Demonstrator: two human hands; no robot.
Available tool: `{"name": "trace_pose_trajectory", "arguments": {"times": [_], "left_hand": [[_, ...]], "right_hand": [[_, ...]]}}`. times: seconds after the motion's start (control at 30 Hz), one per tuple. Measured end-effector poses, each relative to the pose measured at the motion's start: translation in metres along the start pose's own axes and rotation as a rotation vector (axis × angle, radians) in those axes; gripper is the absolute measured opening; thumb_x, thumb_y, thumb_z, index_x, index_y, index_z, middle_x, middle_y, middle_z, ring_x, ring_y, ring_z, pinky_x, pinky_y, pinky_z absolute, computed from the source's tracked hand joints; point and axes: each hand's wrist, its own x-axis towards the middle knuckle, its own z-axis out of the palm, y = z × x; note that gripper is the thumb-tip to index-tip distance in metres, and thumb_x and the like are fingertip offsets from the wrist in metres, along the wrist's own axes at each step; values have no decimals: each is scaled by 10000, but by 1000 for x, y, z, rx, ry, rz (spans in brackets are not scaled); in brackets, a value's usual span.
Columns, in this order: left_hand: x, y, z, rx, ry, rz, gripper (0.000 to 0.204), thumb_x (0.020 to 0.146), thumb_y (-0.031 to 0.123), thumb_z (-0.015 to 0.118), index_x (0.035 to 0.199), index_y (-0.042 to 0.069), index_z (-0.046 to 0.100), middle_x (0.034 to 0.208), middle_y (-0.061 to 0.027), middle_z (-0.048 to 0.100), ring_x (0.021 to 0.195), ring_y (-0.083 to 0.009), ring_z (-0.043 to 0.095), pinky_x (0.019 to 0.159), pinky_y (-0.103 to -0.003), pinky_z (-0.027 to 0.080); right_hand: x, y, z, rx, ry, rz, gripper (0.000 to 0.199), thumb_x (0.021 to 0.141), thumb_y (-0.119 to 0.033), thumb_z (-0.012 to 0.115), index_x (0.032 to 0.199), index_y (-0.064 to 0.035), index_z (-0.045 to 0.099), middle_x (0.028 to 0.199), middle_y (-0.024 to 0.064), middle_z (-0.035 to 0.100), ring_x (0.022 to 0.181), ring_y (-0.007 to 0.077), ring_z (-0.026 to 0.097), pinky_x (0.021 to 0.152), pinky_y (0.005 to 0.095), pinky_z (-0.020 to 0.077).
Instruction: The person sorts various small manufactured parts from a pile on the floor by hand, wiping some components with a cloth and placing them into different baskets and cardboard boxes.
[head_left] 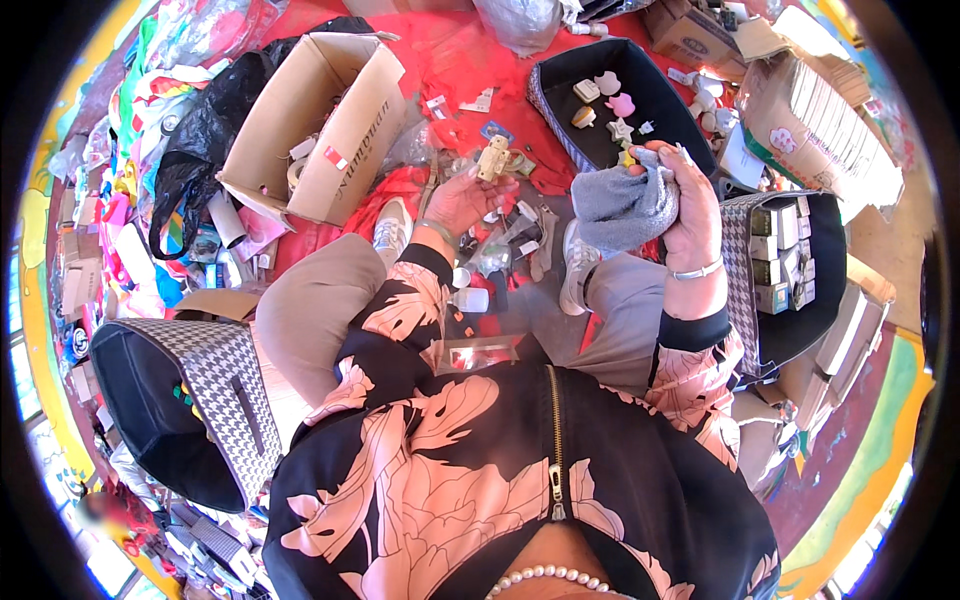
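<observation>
My left hand (462, 202) reaches out between my knees, fingers closed on a small cream-coloured piece (493, 158) with an uneven outline. Its exact kind is too small to make out. Further right, a grey cloth (628, 208) hangs bunched from my right hand (697, 205), whose fingers grip its upper edge. A bit of yellow (627, 158) shows at the top of the cloth. Just beyond it stands a dark-lined fabric box (660, 85) holding several small shaped pieces, among them a pink one (621, 105) and a star-shaped one (620, 131).
An open cardboard carton (365, 150) stands at the left. Houndstooth fabric bins flank me, one tipped at the left (235, 400), one at the right (738, 240) with small boxes (785, 245). A clear bottle (470, 299) lies between my feet; mixed clutter covers the red floor sheet (440, 65).
</observation>
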Motion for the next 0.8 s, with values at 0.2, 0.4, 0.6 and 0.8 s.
{"name": "trace_pose_trajectory", "arguments": {"times": [0.2,0.4,0.6,0.8], "left_hand": [[1,10,34,67,-115,-27,412,776,209,609,1130,10,541,1122,-165,569,1082,-286,536,799,-304,501],[13,21,50,18,-88,88,184,698,93,646,873,37,644,1144,-170,557,1099,-313,528,831,-333,506],[13,26,15,78,-1,183,508,673,13,572,1169,58,472,1189,-157,492,1165,-303,454,912,-403,432],[15,13,-44,-57,289,82,400,819,240,528,1149,19,486,1127,-153,524,1056,-282,515,852,-393,460]], "right_hand": [[0,-1,1,7,23,-12,137,860,-77,529,918,19,607,834,134,652,676,197,640,603,282,528],[2,2,0,-4,26,-7,144,860,-83,534,925,22,609,831,131,651,685,200,641,591,283,529],[-3,0,3,4,18,-20,138,859,-85,538,918,19,608,848,138,651,692,199,641,592,284,530],[-11,-16,-6,80,44,-74,195,863,-98,512,971,58,559,944,200,626,762,228,630,710,317,520]]}}
